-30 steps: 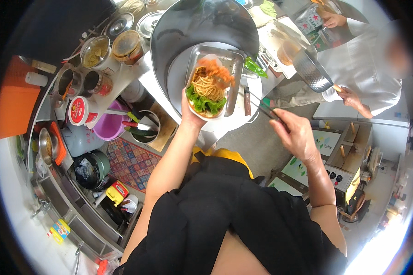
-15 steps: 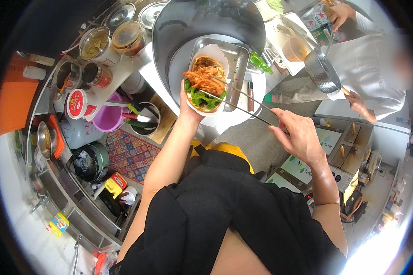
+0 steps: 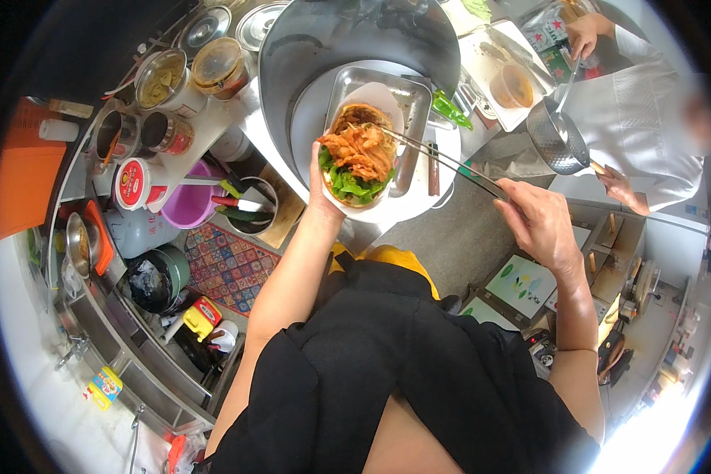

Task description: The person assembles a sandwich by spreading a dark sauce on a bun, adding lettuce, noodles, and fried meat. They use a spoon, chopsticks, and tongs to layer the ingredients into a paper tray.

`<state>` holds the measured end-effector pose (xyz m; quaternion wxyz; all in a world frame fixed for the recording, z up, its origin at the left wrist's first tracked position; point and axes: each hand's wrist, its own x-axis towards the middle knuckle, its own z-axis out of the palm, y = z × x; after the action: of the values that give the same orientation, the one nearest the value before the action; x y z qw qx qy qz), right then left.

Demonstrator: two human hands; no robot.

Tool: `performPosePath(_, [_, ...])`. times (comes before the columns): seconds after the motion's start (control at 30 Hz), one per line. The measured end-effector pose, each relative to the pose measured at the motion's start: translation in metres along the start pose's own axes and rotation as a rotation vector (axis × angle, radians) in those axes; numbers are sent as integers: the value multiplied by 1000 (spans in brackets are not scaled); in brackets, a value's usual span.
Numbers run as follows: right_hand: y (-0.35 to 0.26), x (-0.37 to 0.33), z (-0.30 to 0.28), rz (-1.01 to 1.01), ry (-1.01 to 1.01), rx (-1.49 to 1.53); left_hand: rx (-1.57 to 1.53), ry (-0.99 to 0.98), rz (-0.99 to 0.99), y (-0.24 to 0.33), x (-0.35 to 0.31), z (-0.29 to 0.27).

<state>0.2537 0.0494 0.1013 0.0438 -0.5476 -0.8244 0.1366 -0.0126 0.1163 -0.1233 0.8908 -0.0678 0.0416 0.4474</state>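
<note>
My left hand (image 3: pixel 324 188) is wrapped round a filled bun (image 3: pixel 359 154) in a white paper sleeve, held over a steel tray (image 3: pixel 415 103). Green lettuce (image 3: pixel 352 186) lies along the near part of the bun, with orange-brown crispy pieces (image 3: pixel 361 153) heaped above it. My right hand (image 3: pixel 541 223) grips long thin metal tongs (image 3: pixel 454 166). Their tips reach the right edge of the filling, and the legs lie close together. I cannot tell whether the tips pinch anything. A dark-handled tool (image 3: pixel 434 170) rests beside the tray.
Behind the tray rises a curved grey metal guard (image 3: pixel 359 31). Green peppers (image 3: pixel 450 110) lie to its right. Another person (image 3: pixel 636 118) at the right holds a dimpled metal pan (image 3: pixel 557 138). Jars and tubs line the left counter (image 3: pixel 197 130); a purple basin (image 3: pixel 193 197) is below.
My right hand has moved right and slightly down, drawing the tongs from the lettuce and meat to the filling's right edge. Their legs have come closer together. My left hand still holds the bun.
</note>
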Motion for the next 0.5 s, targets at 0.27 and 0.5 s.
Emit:
performPosePath(0.27, [7,-6,2,-127,36,-155,-57,-14,7,-4,3,13])
performPosePath(0.5, [9,-9,-12,-136,28,-134,26,33,5,-5,1,19])
